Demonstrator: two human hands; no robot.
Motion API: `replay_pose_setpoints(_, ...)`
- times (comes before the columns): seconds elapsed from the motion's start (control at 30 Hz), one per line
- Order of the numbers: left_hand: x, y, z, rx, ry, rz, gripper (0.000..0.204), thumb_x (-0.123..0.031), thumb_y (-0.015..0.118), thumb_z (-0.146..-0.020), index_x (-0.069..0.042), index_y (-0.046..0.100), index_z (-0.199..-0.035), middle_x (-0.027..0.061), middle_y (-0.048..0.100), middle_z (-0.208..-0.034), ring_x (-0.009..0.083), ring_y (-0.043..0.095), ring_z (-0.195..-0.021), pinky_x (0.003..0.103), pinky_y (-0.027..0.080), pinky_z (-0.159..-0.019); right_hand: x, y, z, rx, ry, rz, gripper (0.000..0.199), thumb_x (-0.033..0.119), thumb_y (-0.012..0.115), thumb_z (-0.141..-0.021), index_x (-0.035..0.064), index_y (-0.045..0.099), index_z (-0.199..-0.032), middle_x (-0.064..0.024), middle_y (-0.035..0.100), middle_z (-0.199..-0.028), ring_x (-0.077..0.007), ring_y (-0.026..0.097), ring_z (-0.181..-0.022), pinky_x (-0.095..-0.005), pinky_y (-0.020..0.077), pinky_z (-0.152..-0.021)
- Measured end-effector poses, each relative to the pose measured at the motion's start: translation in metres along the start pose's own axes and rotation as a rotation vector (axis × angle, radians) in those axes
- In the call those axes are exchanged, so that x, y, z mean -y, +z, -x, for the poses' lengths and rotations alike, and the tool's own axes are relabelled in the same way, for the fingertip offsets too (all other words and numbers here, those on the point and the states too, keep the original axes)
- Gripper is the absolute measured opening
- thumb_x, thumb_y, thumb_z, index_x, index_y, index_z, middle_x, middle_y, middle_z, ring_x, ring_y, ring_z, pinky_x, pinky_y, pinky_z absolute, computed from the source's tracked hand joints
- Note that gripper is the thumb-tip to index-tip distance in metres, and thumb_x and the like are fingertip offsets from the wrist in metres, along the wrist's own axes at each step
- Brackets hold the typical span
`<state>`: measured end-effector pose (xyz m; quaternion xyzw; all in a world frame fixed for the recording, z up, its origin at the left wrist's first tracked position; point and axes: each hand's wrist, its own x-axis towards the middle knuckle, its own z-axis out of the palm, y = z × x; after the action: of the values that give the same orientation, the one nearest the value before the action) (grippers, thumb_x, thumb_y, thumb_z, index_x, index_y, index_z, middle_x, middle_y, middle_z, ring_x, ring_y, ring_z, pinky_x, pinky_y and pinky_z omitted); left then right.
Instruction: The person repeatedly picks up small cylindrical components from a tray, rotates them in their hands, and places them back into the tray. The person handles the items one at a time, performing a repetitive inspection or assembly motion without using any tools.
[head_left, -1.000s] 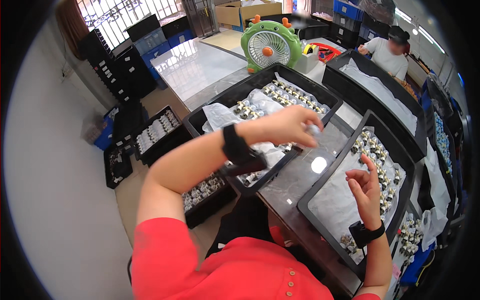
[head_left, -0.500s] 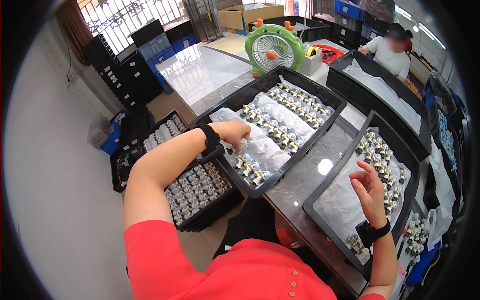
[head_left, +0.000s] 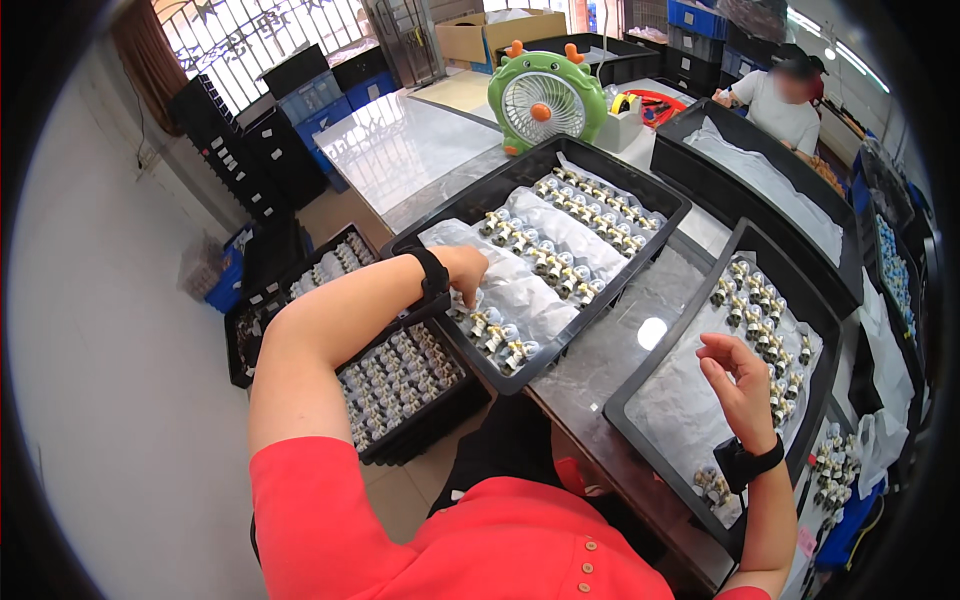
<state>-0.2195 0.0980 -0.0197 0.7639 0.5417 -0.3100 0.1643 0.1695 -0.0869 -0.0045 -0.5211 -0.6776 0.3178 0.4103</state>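
My left hand (head_left: 463,270) is sitting at the left end of the left black tray (head_left: 512,384)'s nearest row of domed pieces (head_left: 497,335), which is slanting rightward toward me. Can't tell if those fingers are pinching one. My right hand (head_left: 742,392) is hovering over the other tray (head_left: 613,405), fingers parted.

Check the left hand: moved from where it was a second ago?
Yes. Against the green fan, the left hand went left: from the fan's lower right to its lower left, now at the near-left part of the black tray.
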Motion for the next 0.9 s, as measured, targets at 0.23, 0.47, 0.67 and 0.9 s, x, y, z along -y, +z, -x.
replay_pose_setpoints(0.23, 0.011, 0.012, -0.03, 0.012, 0.111, -0.149, 0.057, -0.033, 0.083, -0.062, 0.002, 0.067, -0.105, 0.0167, 0.07, -0.085, 0.025, 0.068, -0.071, 0.035, 0.053, -0.062, 0.0, -0.002, -0.001, 0.007, -0.016, 0.009, 0.025, 0.007, 0.06, -0.088, -0.0014, 0.061, -0.111, -0.0084, 0.067, -0.095, -0.0131, 0.064, -0.09, -0.0261, 0.0491, -0.081)
replay_pose_setpoints(0.47, -0.007, -0.001, -0.014, 0.081, 0.07, -0.103, 0.047, -0.032, 0.083, -0.065, 0.003, 0.069, -0.093, 0.0133, 0.069, -0.075, 0.0248, 0.067, -0.066, 0.035, 0.051, -0.058, 0.002, -0.002, -0.001, -0.03, -0.062, 0.017, 0.021, 0.004, 0.062, -0.085, -0.0014, 0.064, -0.105, -0.0088, 0.069, -0.089, -0.0146, 0.066, -0.082, -0.0266, 0.0502, -0.076)
replay_pose_setpoints(0.67, 0.008, 0.005, -0.023, 0.106, 0.186, -0.025, 0.033, -0.028, 0.082, -0.067, 0.0, 0.066, -0.076, 0.0089, 0.069, -0.071, 0.0166, 0.066, -0.061, 0.031, 0.051, -0.054, -0.005, -0.008, -0.001, -0.045, -0.061, 0.037, 0.019, 0.008, 0.064, -0.086, -0.0012, 0.065, -0.103, -0.0091, 0.069, -0.087, -0.0143, 0.066, -0.081, -0.0265, 0.0502, -0.074)
replay_pose_setpoints(0.9, 0.026, 0.003, -0.011, 0.238, 0.056, 0.254, 0.04, -0.029, 0.078, -0.074, 0.002, 0.063, -0.095, 0.0114, 0.07, -0.084, 0.0174, 0.068, -0.071, 0.032, 0.053, -0.06, -0.035, -0.023, -0.014, -0.232, 0.026, 0.039, 0.02, 0.009, 0.058, -0.09, -0.0006, 0.065, -0.105, -0.0095, 0.07, -0.09, -0.0145, 0.066, -0.084, -0.0261, 0.05, -0.074)
